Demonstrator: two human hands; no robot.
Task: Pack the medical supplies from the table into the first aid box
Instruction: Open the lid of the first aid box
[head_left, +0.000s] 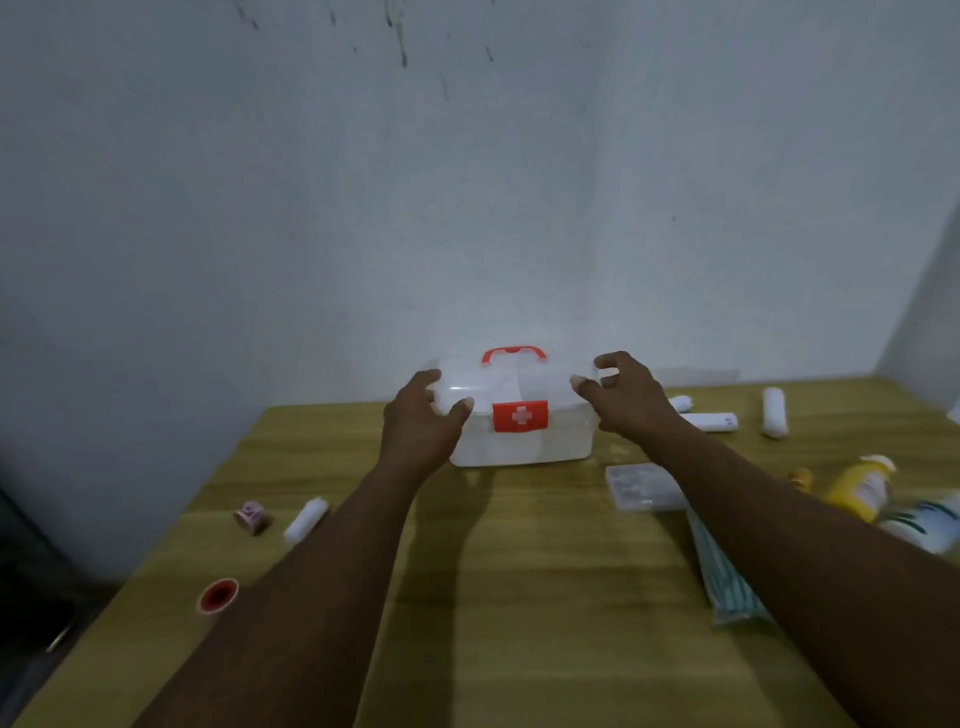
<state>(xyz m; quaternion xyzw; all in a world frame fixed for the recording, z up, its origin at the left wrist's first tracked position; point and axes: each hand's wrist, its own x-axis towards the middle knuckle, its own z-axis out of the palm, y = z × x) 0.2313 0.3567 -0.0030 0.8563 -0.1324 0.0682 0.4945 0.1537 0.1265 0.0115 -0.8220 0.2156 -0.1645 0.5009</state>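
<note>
The white first aid box (524, 444) stands at the back middle of the wooden table (519, 597), lid down, with a red handle (514, 355) and a red cross latch (520, 415). My left hand (415, 423) grips the lid's left corner, fingers on top and thumb on the front. My right hand (626, 397) curls round the lid's right corner, thumb on the front edge. White bandage rolls lie at left (306, 519) and at back right (774, 413). A clear plastic case (641, 486) and a striped packet (727, 582) lie to the right of the box.
A pink tape roll (252, 517) and a red-cored tape roll (218, 595) sit near the left edge. A yellow bottle (857, 486), a small orange bottle (800, 478) and a white-green bottle (924, 522) crowd the right side. A wall rises just behind the box.
</note>
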